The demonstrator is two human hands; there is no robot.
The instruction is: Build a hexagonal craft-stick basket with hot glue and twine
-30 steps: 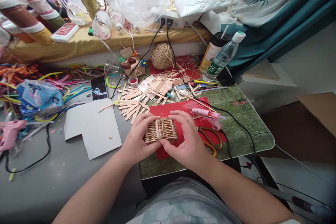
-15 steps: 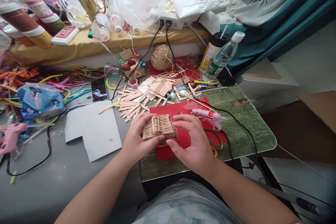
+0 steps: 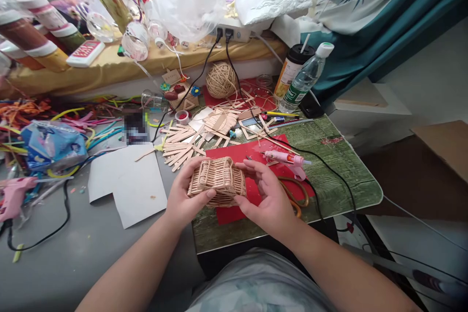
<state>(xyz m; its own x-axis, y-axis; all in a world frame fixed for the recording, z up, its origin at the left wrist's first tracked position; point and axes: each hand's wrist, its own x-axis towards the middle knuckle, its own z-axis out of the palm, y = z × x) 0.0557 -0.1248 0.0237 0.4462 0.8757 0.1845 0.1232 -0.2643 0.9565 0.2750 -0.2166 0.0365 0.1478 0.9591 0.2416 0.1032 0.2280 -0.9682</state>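
Observation:
Over the red sheet (image 3: 252, 148), a small wicker basket (image 3: 215, 183) of tan twine-like rods, with a raised ridge across its top, is held between both hands. My left hand (image 3: 186, 197) grips its left end, thumb along the near side and fingers behind. At the right end, my right hand (image 3: 266, 195) is curled round the edge, with its thumb on the near lower corner. A pink glue gun (image 3: 288, 160) lies right of my right hand, beside scissors with brown-gold handles (image 3: 298, 192).
Craft sticks (image 3: 183, 144) lie spread behind the basket, near a ball of twine (image 3: 221, 80). A black cord (image 3: 310, 153) crosses the green board (image 3: 340, 175). A water bottle (image 3: 305, 78) and a drink cup (image 3: 292, 68) stand at the back right. White card (image 3: 137, 195) lies left.
My right hand has closed in on the basket's right end. The basket has turned and shifted slightly left, showing more of its top and near side. The whole view has shifted a little.

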